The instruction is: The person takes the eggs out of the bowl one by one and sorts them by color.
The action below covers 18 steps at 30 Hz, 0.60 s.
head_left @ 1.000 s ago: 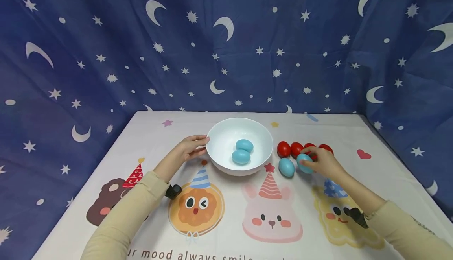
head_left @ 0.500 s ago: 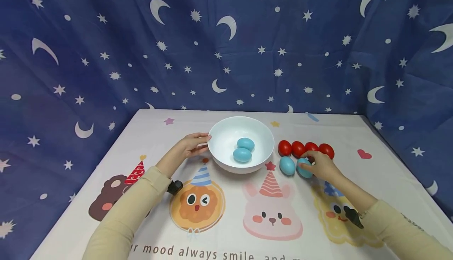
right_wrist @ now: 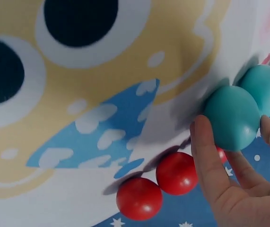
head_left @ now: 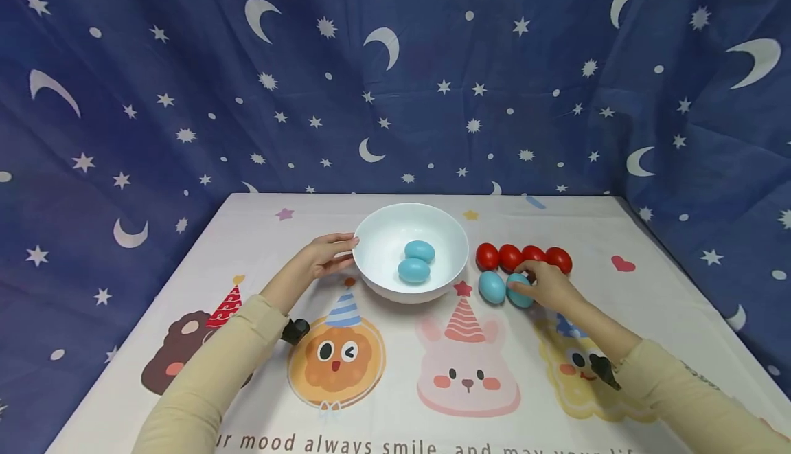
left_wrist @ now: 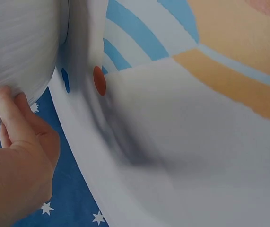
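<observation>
In the head view, my right hand (head_left: 550,285) holds a blue egg (head_left: 518,292) between thumb and fingers, low at the table. Right beside it on the left lies another blue egg (head_left: 491,288). The right wrist view shows the fingers (right_wrist: 205,151) on either side of the held egg (right_wrist: 233,118). My left hand (head_left: 321,255) rests its nearly straight fingers against the left side of a white bowl (head_left: 377,241). Two more blue eggs (head_left: 414,270) lie inside the bowl. In the left wrist view, the left fingertips (left_wrist: 6,94) touch the bowl's outer wall (left_wrist: 26,47).
Several red eggs (head_left: 510,257) form a row just behind the blue pair, right of the bowl. The white tablecloth (head_left: 402,358) carries printed cartoon faces. A blue curtain (head_left: 395,97) with moons and stars hangs behind the table.
My right hand has lowered its blue egg and brought it left, closer to the other blue egg. The left hand stays at the bowl. The head view has shifted slightly.
</observation>
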Tool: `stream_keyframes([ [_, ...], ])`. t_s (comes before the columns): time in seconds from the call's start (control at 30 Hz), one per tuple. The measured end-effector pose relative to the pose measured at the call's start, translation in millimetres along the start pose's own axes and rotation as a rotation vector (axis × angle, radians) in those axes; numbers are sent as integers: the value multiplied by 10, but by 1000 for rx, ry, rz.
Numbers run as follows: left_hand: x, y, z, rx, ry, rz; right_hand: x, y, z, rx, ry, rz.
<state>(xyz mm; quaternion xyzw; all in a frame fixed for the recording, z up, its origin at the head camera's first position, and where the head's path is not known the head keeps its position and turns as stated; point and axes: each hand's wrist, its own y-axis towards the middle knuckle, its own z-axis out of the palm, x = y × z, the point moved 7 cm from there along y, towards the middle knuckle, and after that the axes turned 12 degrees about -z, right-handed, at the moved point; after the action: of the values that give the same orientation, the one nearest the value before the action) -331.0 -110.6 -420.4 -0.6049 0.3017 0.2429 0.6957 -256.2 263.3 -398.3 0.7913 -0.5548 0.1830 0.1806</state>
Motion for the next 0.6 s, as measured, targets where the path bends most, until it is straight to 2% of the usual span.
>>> stream_keyframes([
  [0.17, 4, -18, 16, 28, 7, -8, 42, 1, -14, 27, -4, 0],
  [0.4, 6, -10, -13, 20, 6, -5, 37, 11, 4, 34, 11, 14],
  [0.6, -18, 11, -22, 21, -14, -6, 41, 44, -69, 30, -2, -9],
])
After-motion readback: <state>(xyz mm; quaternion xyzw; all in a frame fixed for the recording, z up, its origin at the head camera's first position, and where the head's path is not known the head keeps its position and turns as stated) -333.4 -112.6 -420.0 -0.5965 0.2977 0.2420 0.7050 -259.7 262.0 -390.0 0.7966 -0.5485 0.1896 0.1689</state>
